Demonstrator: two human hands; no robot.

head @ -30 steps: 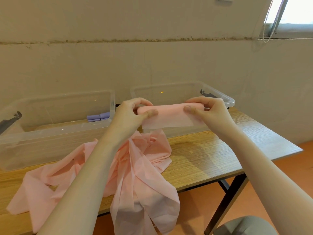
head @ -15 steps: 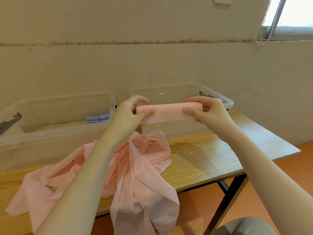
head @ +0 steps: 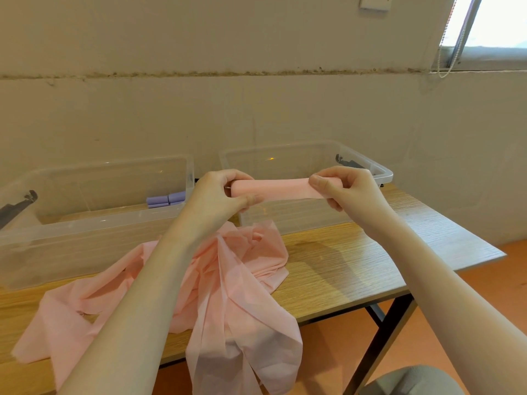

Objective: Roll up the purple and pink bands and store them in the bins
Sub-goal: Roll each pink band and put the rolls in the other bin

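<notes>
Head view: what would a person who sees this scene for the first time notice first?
First, the pink roll, held in the air at the centre between the left hand and the right hand, in front of the right bin. Next, the loose pink bands, heaped on the table and hanging over its near edge. Last, small purple rolls lie inside the left bin.

The roll (head: 273, 189) and the loose band (head: 228, 280) are pale pink. The small rolls (head: 166, 199) in the left bin (head: 85, 223) are lilac. Both bins are clear with dark latches. The tabletop (head: 356, 260) is light wood-grain, the floor (head: 484, 309) orange, the wall (head: 256, 109) beige.
</notes>
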